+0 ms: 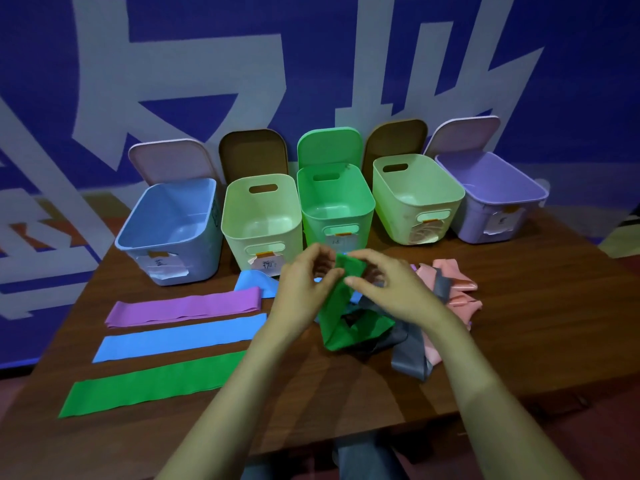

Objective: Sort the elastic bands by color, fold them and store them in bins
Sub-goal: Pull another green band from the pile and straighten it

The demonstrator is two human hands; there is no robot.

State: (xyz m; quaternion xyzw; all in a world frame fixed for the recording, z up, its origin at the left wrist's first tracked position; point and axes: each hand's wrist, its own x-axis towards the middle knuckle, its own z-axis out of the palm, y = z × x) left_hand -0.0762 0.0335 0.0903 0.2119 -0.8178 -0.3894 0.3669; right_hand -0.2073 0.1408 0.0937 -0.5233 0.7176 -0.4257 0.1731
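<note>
The green band is up over table centre. My left hand and right hand each pinch its top edge with curled fingers, probably to pull it straight for folding. Its lower loop sits tangled on the grey and pink bands. The purple strip, blue strip and green strip lie flat to the left. The green bin stands open behind.

The table is dark wood-grain with a faint sheen. The 5 bins look like smooth moulded plastic, and a crumpled paper label is stuck on one. The green band looks thin, rubbery and matt, while the pink bands shine slightly.
</note>
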